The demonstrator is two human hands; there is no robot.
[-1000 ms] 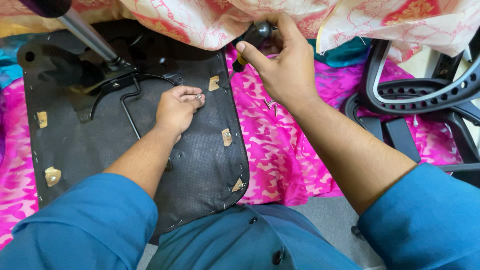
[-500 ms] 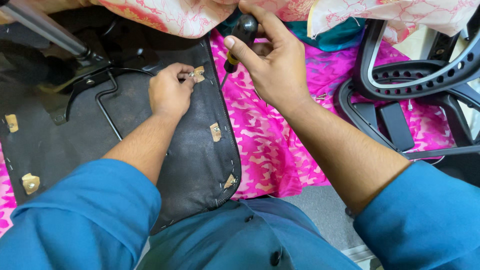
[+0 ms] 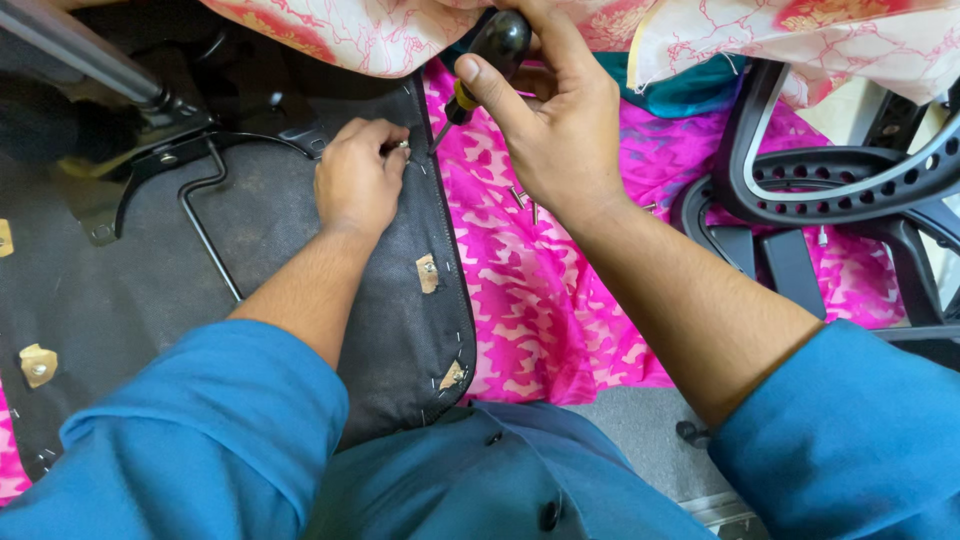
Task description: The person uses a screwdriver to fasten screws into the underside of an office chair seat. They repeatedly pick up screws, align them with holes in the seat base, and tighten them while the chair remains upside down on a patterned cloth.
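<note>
A black chair seat (image 3: 250,300) lies upside down on a pink patterned cloth (image 3: 560,300), with small tan tabs (image 3: 427,272) along its stitched edge. My left hand (image 3: 358,180) rests on the seat near its upper right edge, fingers pinched around a small metal piece at the rim. My right hand (image 3: 545,110) grips a screwdriver (image 3: 480,65) with a black and yellow handle; its tip points down at the spot by my left fingers. Loose screws (image 3: 522,200) lie on the cloth just under my right wrist.
A metal lever and bracket (image 3: 190,170) are fixed to the seat's underside, with a grey rod (image 3: 80,50) at the upper left. A black plastic chair frame (image 3: 830,180) lies at the right. Pale patterned fabric (image 3: 400,30) hangs across the top. Grey floor (image 3: 640,430) shows below.
My left hand has stayed on the seat's edge tab. My right hand has brought the screwdriver down so its tip meets the left fingers. The view has shifted closer.
</note>
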